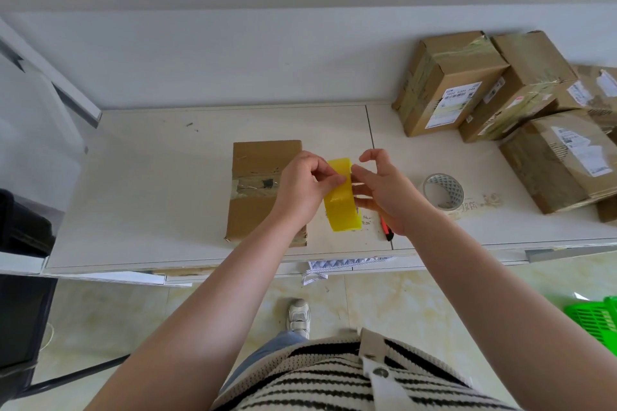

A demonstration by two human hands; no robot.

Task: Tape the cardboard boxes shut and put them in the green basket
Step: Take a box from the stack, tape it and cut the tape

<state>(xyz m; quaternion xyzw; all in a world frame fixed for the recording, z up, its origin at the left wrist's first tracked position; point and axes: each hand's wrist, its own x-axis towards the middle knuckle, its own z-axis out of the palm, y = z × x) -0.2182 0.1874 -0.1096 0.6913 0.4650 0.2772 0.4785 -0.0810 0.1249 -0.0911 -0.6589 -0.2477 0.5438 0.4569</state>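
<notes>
- The yellow tape roll is held up on edge above the white counter, between both hands, just right of the flat cardboard box.
- The left hand pinches the roll's upper rim – its grip is closed there, thumb and fingertips together at the tape's edge.
- The right hand cradles the roll from the right side; lower fingers curl round it, the upper fingers are raised and loosely bent.
- The box lies on the counter with an old strip of tape across its middle seam.
- A stack of taped boxes stands at the counter's far right, well apart.
- A pale tape roll lies near the right hand; a red-handled cutter lies partly hidden under that wrist.
- The green basket sits on the floor at the right edge – only a corner shows.
</notes>
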